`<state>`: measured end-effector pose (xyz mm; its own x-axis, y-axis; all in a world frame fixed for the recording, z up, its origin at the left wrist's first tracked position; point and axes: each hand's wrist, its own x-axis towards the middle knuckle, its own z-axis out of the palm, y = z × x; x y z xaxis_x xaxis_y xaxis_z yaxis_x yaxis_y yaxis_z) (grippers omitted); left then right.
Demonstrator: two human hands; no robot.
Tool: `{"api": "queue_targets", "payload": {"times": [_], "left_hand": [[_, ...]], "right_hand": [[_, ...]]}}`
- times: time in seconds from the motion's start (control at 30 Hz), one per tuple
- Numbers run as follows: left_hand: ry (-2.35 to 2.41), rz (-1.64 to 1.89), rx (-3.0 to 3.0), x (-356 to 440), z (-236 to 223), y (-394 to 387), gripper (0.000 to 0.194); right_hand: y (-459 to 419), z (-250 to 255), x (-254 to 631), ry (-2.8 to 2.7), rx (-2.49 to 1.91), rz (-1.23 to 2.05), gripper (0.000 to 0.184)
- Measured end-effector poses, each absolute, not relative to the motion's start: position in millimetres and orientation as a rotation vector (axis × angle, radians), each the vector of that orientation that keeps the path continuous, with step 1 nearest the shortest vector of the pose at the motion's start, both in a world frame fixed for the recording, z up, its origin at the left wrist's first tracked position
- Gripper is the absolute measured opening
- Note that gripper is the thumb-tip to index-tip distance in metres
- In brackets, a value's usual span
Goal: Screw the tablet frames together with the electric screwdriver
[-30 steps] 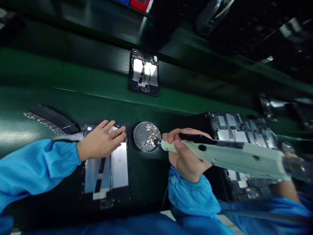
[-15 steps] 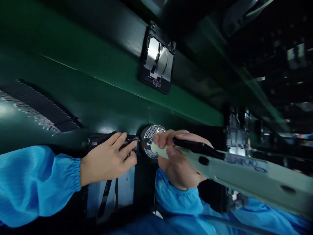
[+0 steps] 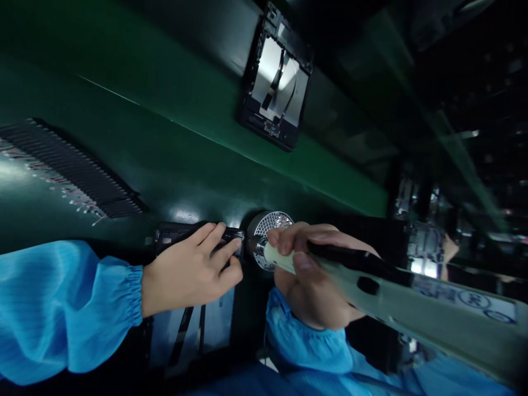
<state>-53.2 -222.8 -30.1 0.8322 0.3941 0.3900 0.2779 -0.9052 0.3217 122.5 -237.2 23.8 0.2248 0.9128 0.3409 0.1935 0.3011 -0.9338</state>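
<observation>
My left hand (image 3: 193, 269) lies across the upper end of an opened tablet (image 3: 216, 324), fingers apart, some bent, fingertips at its top edge. Silvery battery cells and dark flat cables show below the hand. My right hand (image 3: 317, 275) is wrapped round the front of a pale green electric screwdriver (image 3: 412, 313) with a black lever. The screwdriver's metal nose is over a round perforated metal dish (image 3: 272, 221), just right of the tablet. Whether the bit touches anything in the dish I cannot tell.
Another opened tablet (image 3: 278, 82) lies further back on the green bench mat (image 3: 198, 176). To the left is a black ribbed strip (image 3: 78, 165) with many thin pins along its edge. More device parts (image 3: 424, 250) stand at the right, partly behind the screwdriver, beside a blurred hand (image 3: 450, 248).
The view has shifted, so most things sit slightly further right. My right hand and the screwdriver remain at the dish, and my left hand stays on the tablet.
</observation>
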Motion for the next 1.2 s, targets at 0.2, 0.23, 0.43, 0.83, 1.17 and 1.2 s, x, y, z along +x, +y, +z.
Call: {"api": "queue_targets", "payload": {"times": [0.2, 0.23, 0.43, 0.83, 1.17, 1.2], "left_hand": [[0.532, 0.667, 2.770, -52, -31, -224, 0.012], [0.533, 0.669, 2.778, -52, -31, -224, 0.012], [0.560, 0.607, 2.815, -54, -30, -219, 0.019], [0.564, 0.452, 2.826, -54, -33, -207, 0.029], [0.560, 0.503, 2.835, -55, -36, -208, 0.030], [0.559, 0.494, 2.836, -55, -36, -208, 0.032]], "right_hand": [[-237, 20, 122, -1.262, -1.196, 0.677, 0.031], [-236, 18, 121, -1.268, -1.183, 0.675, 0.032], [-238, 17, 128, -1.227, -1.120, 0.722, 0.034], [-267, 17, 155, -0.980, -1.195, 0.560, 0.028], [-268, 8, 153, -0.988, -1.190, 0.573, 0.029], [-267, 7, 153, -0.986, -1.190, 0.581, 0.029]]}}
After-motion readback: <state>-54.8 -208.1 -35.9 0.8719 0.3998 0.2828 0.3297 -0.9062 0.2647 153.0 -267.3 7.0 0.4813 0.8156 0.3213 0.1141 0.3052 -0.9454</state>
